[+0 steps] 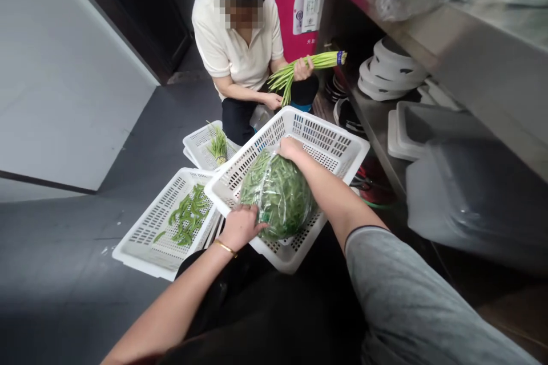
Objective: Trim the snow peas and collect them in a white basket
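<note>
The right hand (291,148) is clenched on plastic at the far edge of the clear bag (280,197), which sits in a white basket (317,127). The left hand (243,224) lies against the bag's near-left side, thumb on the plastic; I cannot tell whether it grips. Just under the left wrist runs the basket's near-left rim, leaving little room there. Beyond and right of the right hand, perforated floor shows up to the far wall. The bag, packed with greens, bulges so roundly that its long axis is hard to tell; a shiny crease runs from near the right hand toward the left.
</note>
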A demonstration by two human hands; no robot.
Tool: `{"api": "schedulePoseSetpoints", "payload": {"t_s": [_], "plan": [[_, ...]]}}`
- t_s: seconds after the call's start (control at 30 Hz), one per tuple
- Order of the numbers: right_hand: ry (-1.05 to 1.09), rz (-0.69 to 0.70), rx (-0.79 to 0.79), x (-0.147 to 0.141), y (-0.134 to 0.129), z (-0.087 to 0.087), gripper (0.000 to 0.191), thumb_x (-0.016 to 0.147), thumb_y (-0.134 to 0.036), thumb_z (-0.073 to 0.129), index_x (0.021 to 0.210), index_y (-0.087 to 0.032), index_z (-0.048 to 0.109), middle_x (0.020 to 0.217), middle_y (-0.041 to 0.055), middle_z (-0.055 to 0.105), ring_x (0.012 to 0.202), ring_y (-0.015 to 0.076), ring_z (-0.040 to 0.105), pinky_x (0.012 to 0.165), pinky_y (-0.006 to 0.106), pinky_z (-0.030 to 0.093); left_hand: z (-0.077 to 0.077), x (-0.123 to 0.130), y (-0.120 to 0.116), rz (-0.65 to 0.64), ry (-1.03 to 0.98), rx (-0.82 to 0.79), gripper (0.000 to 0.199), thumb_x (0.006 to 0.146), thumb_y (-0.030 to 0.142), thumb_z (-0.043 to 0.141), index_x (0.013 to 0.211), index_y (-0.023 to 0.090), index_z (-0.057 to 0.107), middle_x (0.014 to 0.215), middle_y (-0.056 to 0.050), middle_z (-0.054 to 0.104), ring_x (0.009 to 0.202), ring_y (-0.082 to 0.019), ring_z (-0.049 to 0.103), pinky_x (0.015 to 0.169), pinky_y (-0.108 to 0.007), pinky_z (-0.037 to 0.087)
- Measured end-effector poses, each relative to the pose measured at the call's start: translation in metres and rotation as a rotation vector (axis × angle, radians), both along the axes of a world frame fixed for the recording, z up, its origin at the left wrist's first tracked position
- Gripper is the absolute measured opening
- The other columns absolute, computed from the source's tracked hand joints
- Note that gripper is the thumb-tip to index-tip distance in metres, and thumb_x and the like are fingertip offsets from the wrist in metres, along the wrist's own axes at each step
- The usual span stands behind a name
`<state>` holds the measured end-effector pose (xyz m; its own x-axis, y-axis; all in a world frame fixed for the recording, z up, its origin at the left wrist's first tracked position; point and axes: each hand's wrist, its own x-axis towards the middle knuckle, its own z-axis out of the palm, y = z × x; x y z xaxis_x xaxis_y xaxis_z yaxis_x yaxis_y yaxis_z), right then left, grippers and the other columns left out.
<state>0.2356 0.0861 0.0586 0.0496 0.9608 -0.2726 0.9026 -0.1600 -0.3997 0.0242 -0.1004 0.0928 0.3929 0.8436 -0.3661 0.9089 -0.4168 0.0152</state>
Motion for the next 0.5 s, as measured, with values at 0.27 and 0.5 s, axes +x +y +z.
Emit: {"api": "schedulePoseSetpoints", "payload": {"t_s": [0.27,0.5], "plan": [[0.148,-0.107,0.191,0.002,0.004,-0.006,0.024,0.086,-0.026,0.049,0.094,-0.013,0.067,0.1,0.0151,0.067,0.095,0.0261,0.063,0.082,0.033,0.048,0.003,-0.021,0.026,0.296,-0.734,0.004,0.028,0.086,0.029,0.045,0.06,0.018,0.046,0.058,0.001,0.051,0.057,-0.013,0.05,0.058,-0.025,0.04],[0.685,-0.087,0.643,0.023,0.054,0.057,0.039,0.097,-0.041,0.027,0.088,-0.015,0.055,0.072,0.0015,0.057,0.068,0.0142,0.058,0.067,0.027,0.048,0.083,-0.043,0.034,0.399,-1.338,0.323,0.023,0.081,0.031,0.06,0.063,0.017,0.054,0.06,0.002,0.055,0.058,-0.011,0.049,0.059,-0.024,0.04]]}}
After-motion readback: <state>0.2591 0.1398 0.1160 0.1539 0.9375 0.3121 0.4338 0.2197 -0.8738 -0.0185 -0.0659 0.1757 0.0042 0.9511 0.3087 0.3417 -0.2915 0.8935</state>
